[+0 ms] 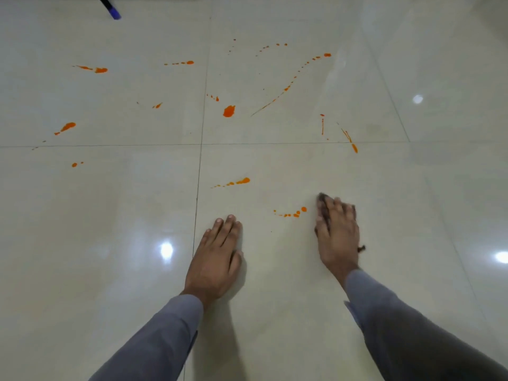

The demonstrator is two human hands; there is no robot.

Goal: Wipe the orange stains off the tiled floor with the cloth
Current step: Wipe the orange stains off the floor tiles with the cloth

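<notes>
The glossy cream tiled floor [110, 215] carries thin dark grout lines that cross just ahead of the hands, and bright spots of reflected light lie on its surface. No brand, label or writing can be read anywhere in view, and no container appears. The left hand [217, 257] lies flat on the tile, palm down, fingers straight and close together, holding nothing; a grey long sleeve [154, 339] covers its forearm. The right hand [338, 232] presses down on a small dark brownish cloth [321, 200], fingers extended over it; the cloth shows only at the fingertips and along the hand's left edge, and a dark scrap protrudes at the hand's right edge near the wrist. Whether the thumb is tucked around the cloth cannot be determined. Orange stains [229, 111] are scattered over the tiles ahead of both hands as blots, droplets and thin streaks. The nearest group, a short row of orange droplets [295, 213], lies just beside the cloth on its left, apart from it. A second orange smear [242, 181] lies farther ahead, between the two hands. A black rod with a blue tip [114, 12] rests on the floor at the far left edge of the view.
</notes>
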